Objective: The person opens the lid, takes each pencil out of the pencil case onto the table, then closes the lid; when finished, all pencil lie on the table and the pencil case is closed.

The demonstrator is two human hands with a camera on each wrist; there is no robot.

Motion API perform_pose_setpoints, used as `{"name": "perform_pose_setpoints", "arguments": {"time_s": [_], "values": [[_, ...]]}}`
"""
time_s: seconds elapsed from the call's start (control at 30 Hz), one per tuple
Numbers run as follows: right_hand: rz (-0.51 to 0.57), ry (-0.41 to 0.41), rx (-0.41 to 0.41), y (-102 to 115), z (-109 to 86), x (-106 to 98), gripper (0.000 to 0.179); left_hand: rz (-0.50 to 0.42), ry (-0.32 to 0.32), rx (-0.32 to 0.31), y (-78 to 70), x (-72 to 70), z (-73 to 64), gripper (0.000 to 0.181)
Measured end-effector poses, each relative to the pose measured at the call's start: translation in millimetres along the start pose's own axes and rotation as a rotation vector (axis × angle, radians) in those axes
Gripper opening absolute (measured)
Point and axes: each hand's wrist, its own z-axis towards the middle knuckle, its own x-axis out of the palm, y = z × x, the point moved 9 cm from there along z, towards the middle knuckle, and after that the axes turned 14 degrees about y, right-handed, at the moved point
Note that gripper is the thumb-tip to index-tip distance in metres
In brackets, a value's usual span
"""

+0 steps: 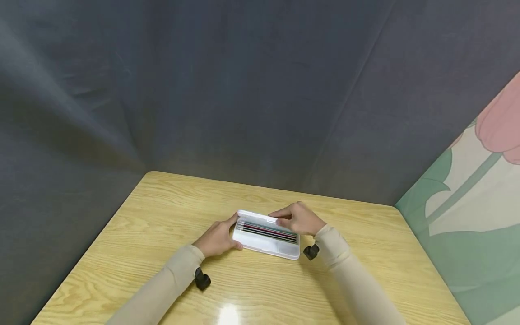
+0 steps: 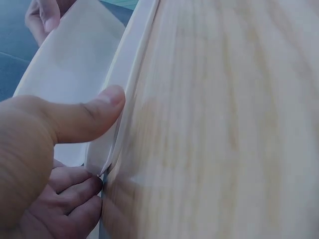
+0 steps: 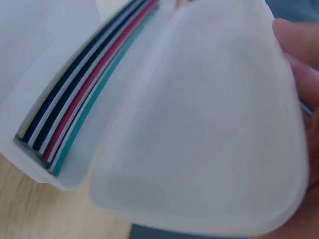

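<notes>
A white plastic pencil case [image 1: 260, 245] lies over the table with its lid [image 3: 209, 119] tilted up along the far side. Inside, several pencils [image 3: 82, 104] in dark, red and green lie side by side lengthwise. My left hand [image 1: 217, 238] grips the case's left end, its thumb on the near edge and the other fingers around the end. With thumb and fingers, my right hand [image 1: 299, 219] pinches the lid's edge toward the right. In the left wrist view the left thumb [image 2: 94, 114] presses the case's side wall.
The wood-grain table [image 1: 170, 203] stretches out on all sides of the case. A dark curtain [image 1: 243, 90] hangs behind it and to the left. At the right is a floral-patterned cloth [image 1: 479, 243]. Each wrist carries a small black camera [image 1: 201, 280].
</notes>
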Motion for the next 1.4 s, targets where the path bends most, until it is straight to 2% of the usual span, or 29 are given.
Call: {"name": "perform_pose_setpoints", "arguments": {"time_s": [0.13,0.37,0.57,0.7,0.87,0.97,1.13,1.27,1.33,1.4], "values": [[0.118,-0.076,0.011,-17.6,2.1,-13.3,0.025,0.001,-0.016,0.019,-3.9,-1.2,-1.8,0.103],[0.204,-0.173,0.059,-46.7,13.6,-37.6,0.024,0.029,0.016,0.058,-9.4,2.7,-0.3,0.092],[0.217,-0.235,0.166,-72.6,25.4,-47.0,0.02,0.079,0.015,0.045,-10.3,4.9,2.7,0.088],[0.163,-0.299,0.202,-81.8,29.2,-47.7,0.018,0.116,0.016,0.061,-13.0,4.3,2.3,0.088],[0.033,-0.422,0.167,-70.1,28.6,-49.0,0.017,0.159,0.046,0.081,-12.9,5.3,1.2,0.091],[0.007,-0.468,0.139,-57.6,24.7,-49.9,0.017,0.179,0.07,0.075,-11.9,5.3,-0.9,0.091],[0.132,-0.55,0.079,-45.0,0.8,-49.0,0.026,0.223,0.075,0.066,-14.4,3.0,-5.0,0.086],[0.276,-0.638,-0.035,-31.6,-31.5,-46.5,0.032,0.246,0.061,0.064,-17.1,0.4,-6.7,0.084],[0.339,-0.613,-0.101,-23.4,-39.9,-41.1,0.034,0.252,0.045,0.054,-16.3,-2.0,-7.3,0.083],[0.381,-0.532,-0.134,-18.9,-40.0,-30.7,0.034,0.259,0.032,0.04,-15.0,-4.6,-8.1,0.082]]}}
